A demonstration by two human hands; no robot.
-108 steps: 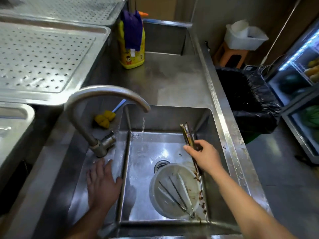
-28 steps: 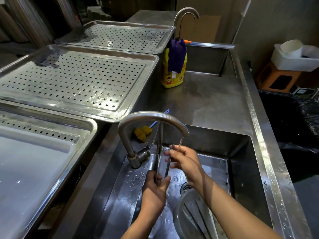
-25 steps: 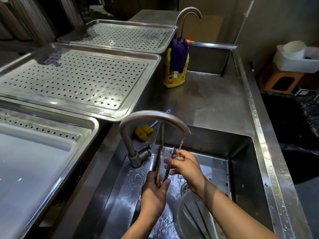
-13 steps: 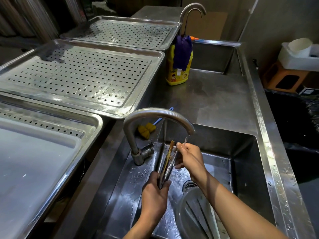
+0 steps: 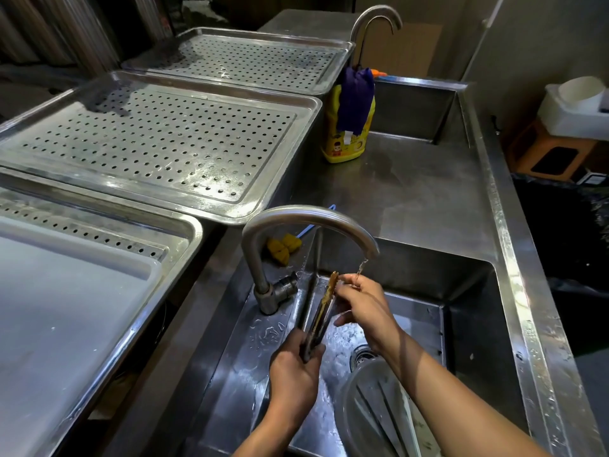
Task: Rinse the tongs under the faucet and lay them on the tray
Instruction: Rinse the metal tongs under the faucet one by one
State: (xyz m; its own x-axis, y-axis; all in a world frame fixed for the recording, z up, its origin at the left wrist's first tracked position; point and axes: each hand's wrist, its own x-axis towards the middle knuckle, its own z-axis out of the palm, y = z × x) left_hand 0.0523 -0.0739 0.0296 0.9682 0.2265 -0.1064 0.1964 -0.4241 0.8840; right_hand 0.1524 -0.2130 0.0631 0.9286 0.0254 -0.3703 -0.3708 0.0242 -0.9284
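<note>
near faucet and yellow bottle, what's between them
Head view: a yellow sponge brush with a blue handle lies on the steel counter between the near faucet and the yellow bottle.

purple cloth [image 5: 356, 94] draped over yellow bottle [image 5: 344, 145]; yellow sponge [image 5: 282, 249] on counter [image 5: 415, 199].

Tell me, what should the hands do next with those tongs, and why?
Probably slide the tongs rightward so their tip meets the water stream. The tip looks brown with grime and sits just left of it; the water lands on the right hand instead.
</note>
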